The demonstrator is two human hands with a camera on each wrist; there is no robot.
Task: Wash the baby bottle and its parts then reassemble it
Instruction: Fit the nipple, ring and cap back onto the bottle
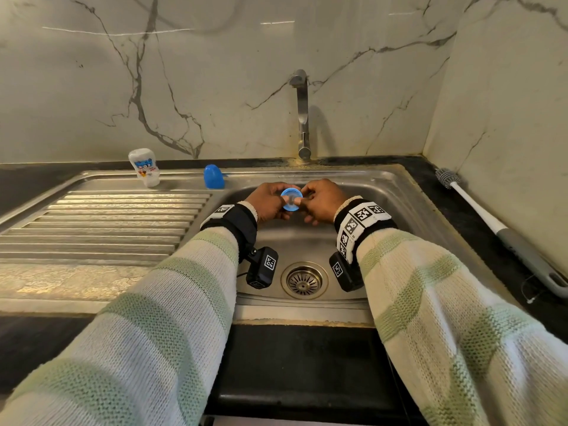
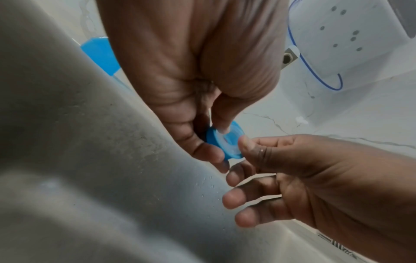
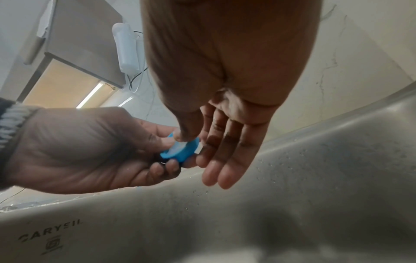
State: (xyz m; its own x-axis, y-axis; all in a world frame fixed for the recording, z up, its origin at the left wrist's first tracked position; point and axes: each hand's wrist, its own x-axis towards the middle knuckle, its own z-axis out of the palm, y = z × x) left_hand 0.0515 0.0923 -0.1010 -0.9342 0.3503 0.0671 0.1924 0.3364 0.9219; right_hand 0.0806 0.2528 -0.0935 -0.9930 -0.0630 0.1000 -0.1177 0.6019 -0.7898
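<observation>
Steel sink point(image 1: 384, 192), tap point(image 1: 302, 118) dry: reassembly incomplete.
Left hand point(image 1: 267, 202) grips blue collar point(image 1: 292, 199); right hand point(image 1: 322, 201), fingers straight, thumbs its nipple. Bottle body point(image 1: 144, 167), cap point(image 1: 213, 176) stand apart.

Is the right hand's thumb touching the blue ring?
Touching. In the right wrist view the right hand presses its thumb tip onto the blue ring, which the left hand holds. The left wrist view shows the same contact.

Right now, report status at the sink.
Left hand grips blue collar ring with clear teat seated. Right hand thumb presses the teat. Bottle, blue cap parked behind. Nothing obstructing.
</observation>
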